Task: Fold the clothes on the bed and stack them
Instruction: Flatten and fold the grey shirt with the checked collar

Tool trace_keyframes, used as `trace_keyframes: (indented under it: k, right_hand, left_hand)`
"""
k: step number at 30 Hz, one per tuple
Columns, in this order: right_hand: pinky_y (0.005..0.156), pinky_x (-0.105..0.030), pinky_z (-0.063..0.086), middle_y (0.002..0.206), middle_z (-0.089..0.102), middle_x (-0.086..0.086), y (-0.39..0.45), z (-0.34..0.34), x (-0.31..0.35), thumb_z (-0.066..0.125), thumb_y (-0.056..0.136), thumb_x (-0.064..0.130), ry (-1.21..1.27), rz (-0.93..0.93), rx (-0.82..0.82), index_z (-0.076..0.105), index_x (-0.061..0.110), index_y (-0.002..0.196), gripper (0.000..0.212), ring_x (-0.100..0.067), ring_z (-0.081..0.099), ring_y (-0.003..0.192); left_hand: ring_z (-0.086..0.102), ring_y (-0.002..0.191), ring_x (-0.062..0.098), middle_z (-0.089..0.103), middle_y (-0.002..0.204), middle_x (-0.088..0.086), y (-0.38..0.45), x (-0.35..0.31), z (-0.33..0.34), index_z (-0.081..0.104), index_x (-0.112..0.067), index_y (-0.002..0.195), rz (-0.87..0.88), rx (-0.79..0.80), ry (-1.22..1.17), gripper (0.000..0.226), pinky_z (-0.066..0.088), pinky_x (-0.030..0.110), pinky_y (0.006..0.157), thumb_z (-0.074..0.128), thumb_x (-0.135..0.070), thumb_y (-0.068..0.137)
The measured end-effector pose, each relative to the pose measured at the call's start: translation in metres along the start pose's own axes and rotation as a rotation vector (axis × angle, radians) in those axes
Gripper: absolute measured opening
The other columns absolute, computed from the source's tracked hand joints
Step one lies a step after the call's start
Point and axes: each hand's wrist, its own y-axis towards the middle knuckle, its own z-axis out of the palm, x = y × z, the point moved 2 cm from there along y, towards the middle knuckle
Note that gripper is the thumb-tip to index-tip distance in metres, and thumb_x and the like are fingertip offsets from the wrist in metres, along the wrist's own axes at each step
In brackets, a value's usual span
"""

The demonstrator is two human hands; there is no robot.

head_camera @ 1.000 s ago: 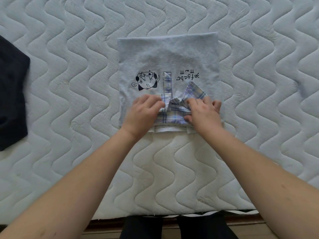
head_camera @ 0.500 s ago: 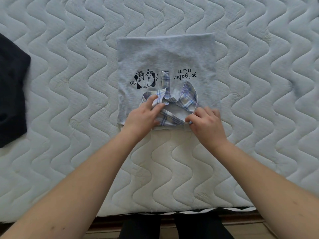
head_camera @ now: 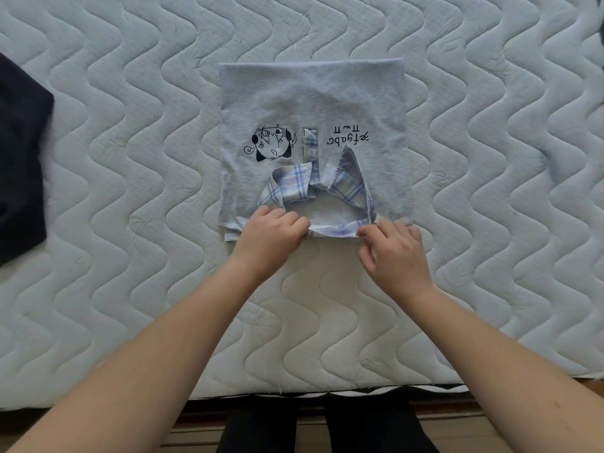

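Note:
A light grey shirt (head_camera: 312,103) lies folded into a rectangle in the middle of the quilted bed (head_camera: 130,178), its black cartoon print and lettering upside down to me. Its plaid collar (head_camera: 349,186) stands up and open at the near edge. My left hand (head_camera: 273,238) pinches the left end of the collar band at the shirt's near edge. My right hand (head_camera: 394,253) pinches the right end of the same band. A dark navy garment (head_camera: 19,165) lies flat at the far left edge of the view.
The bed's near edge (head_camera: 327,392) runs across the bottom of the view, with a wooden floor and my dark-trousered legs (head_camera: 323,426) below it. Bare quilted mattress surrounds the shirt on all sides.
The collar, pressed flat under both hands a second ago, has been lifted and spread open. Both hands have slid back toward me to the shirt's near edge.

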Motion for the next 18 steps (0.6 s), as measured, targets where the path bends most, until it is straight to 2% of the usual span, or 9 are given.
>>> trace_keyframes:
  k: [4, 6, 8, 11, 12, 13, 15, 16, 18]
  right_hand:
    - [0.063, -0.036, 0.035, 0.061, 0.058, 0.000, -0.013, 0.002, 0.008, 0.059, 0.084, 0.024, 0.016, -0.066, 0.005, 0.067, 0.018, 0.071, 0.016, -0.026, 0.055, 0.062]
    - [0.059, -0.035, 0.035, 0.054, 0.053, 0.000, -0.016, 0.000, 0.011, 0.057, 0.088, 0.027, 0.056, -0.078, -0.014, 0.060, 0.017, 0.061, 0.030, -0.026, 0.052, 0.056]
    - [0.058, -0.034, 0.035, 0.054, 0.049, 0.001, -0.011, -0.003, 0.013, 0.057, 0.091, 0.028, 0.122, -0.032, -0.047, 0.055, 0.017, 0.060, 0.034, -0.023, 0.049, 0.054]
    - [0.065, -0.037, 0.037, 0.072, 0.054, -0.001, 0.006, -0.003, 0.018, 0.062, 0.088, 0.030, 0.212, 0.136, -0.054, 0.059, 0.014, 0.080, 0.019, -0.025, 0.053, 0.067]
    - [0.072, -0.039, 0.038, 0.084, 0.057, -0.003, 0.011, 0.000, 0.021, 0.065, 0.085, 0.032, 0.222, 0.205, -0.012, 0.061, 0.012, 0.094, 0.022, -0.027, 0.056, 0.078]
    - [0.081, -0.041, 0.037, 0.099, 0.057, -0.006, 0.017, 0.005, 0.025, 0.069, 0.081, 0.036, 0.200, 0.255, 0.067, 0.059, 0.013, 0.112, 0.040, -0.029, 0.055, 0.092]
    - [0.097, -0.042, 0.026, 0.125, 0.045, -0.007, 0.024, 0.017, 0.032, 0.073, 0.074, 0.051, 0.085, 0.256, 0.296, 0.042, 0.022, 0.139, 0.077, -0.028, 0.042, 0.116]
    - [0.101, -0.042, 0.021, 0.133, 0.039, -0.006, 0.026, 0.022, 0.035, 0.073, 0.073, 0.055, 0.012, 0.228, 0.378, 0.035, 0.027, 0.144, 0.085, -0.026, 0.037, 0.122]
    - [0.102, -0.041, 0.021, 0.136, 0.040, -0.005, 0.031, 0.029, 0.038, 0.075, 0.076, 0.040, -0.086, 0.175, 0.425, 0.037, 0.028, 0.144, 0.079, -0.027, 0.038, 0.124]
  left_hand:
    - [0.057, 0.057, 0.023, 0.062, 0.064, 0.000, -0.032, -0.020, 0.002, 0.064, -0.016, 0.070, -0.051, 0.008, -0.037, 0.023, 0.044, 0.031, 0.054, 0.066, -0.030, 0.088]
    - [0.060, 0.062, 0.023, 0.069, 0.078, 0.000, -0.046, -0.028, 0.007, 0.067, -0.016, 0.075, -0.055, 0.021, -0.055, 0.024, 0.047, 0.033, 0.056, 0.065, -0.035, 0.090]
    - [0.060, 0.064, 0.025, 0.070, 0.089, 0.004, -0.052, -0.030, 0.007, 0.067, -0.012, 0.076, -0.092, -0.064, -0.112, 0.027, 0.048, 0.037, 0.055, 0.060, -0.031, 0.094]
    - [0.057, 0.069, 0.027, 0.060, 0.085, 0.010, -0.040, -0.027, -0.001, 0.062, -0.006, 0.078, -0.332, -0.241, -0.282, 0.024, 0.049, 0.040, 0.061, 0.062, -0.024, 0.094]
    - [0.057, 0.073, 0.028, 0.058, 0.087, 0.011, -0.032, -0.025, -0.002, 0.062, -0.005, 0.083, -0.460, -0.264, -0.328, 0.021, 0.049, 0.041, 0.065, 0.065, -0.024, 0.091]
    - [0.057, 0.080, 0.029, 0.057, 0.092, 0.011, -0.022, -0.023, -0.003, 0.061, -0.005, 0.090, -0.600, -0.263, -0.358, 0.022, 0.049, 0.042, 0.071, 0.068, -0.025, 0.089]
    - [0.055, 0.100, 0.030, 0.056, 0.109, 0.010, -0.002, -0.016, -0.001, 0.059, -0.007, 0.112, -0.849, -0.170, -0.400, 0.040, 0.045, 0.045, 0.085, 0.069, -0.037, 0.087]
    - [0.052, 0.109, 0.029, 0.055, 0.119, 0.009, 0.008, -0.012, 0.001, 0.055, -0.010, 0.122, -0.939, -0.092, -0.419, 0.050, 0.042, 0.044, 0.091, 0.066, -0.045, 0.087]
    - [0.047, 0.121, 0.026, 0.051, 0.131, 0.005, 0.025, -0.004, 0.006, 0.049, -0.016, 0.133, -1.062, 0.047, -0.441, 0.060, 0.037, 0.043, 0.099, 0.063, -0.052, 0.086]
